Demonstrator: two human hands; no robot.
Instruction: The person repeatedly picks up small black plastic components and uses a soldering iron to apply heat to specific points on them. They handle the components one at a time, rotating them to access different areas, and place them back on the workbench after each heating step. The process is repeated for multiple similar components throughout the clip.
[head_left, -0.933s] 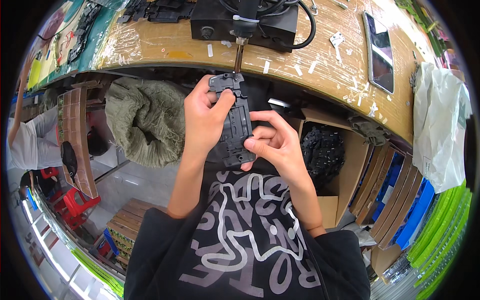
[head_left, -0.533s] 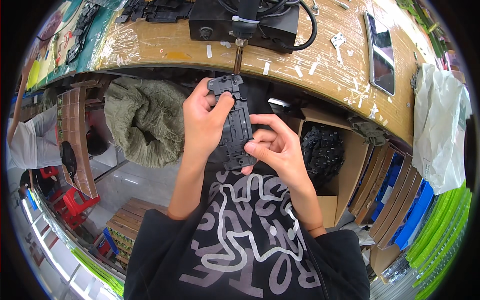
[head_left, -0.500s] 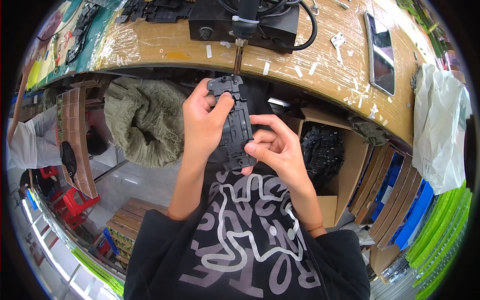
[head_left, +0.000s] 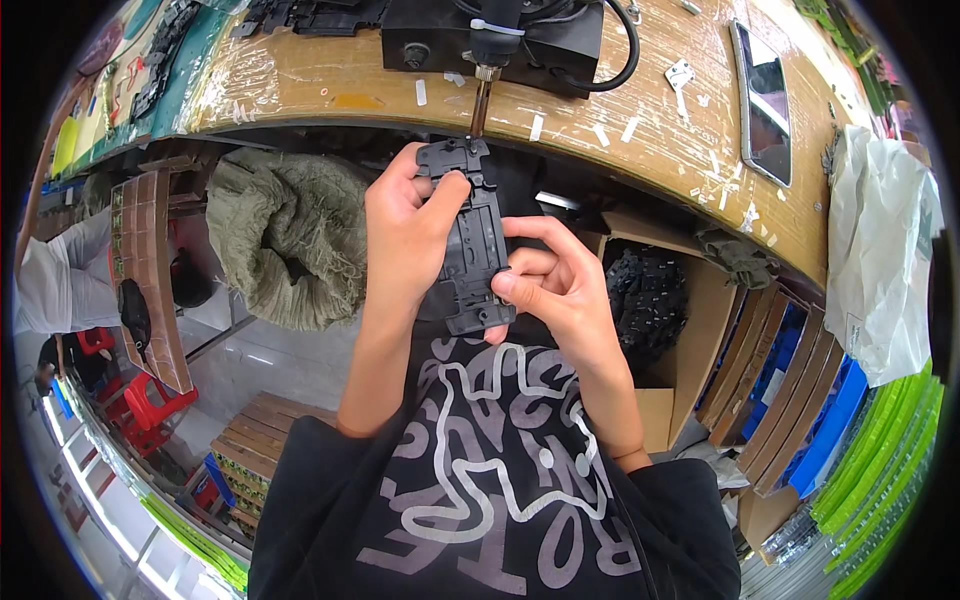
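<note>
Little is being changed: the black plastic frame point(head_left: 474, 245) is still being held with its far end at the driver bit point(head_left: 482, 105), apparently being worked there. It is being gripped by the closed left hand point(head_left: 410, 225) and pinched by the half-curled right hand point(head_left: 562, 285).

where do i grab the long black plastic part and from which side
Probably best to pinch the black plastic part by its long right edge near the lower end, coming from the right, as the right hand does: it is long and flat, so that edge suits a pinch. Keep clear of its upper end, which sits at the metal bit.
</note>
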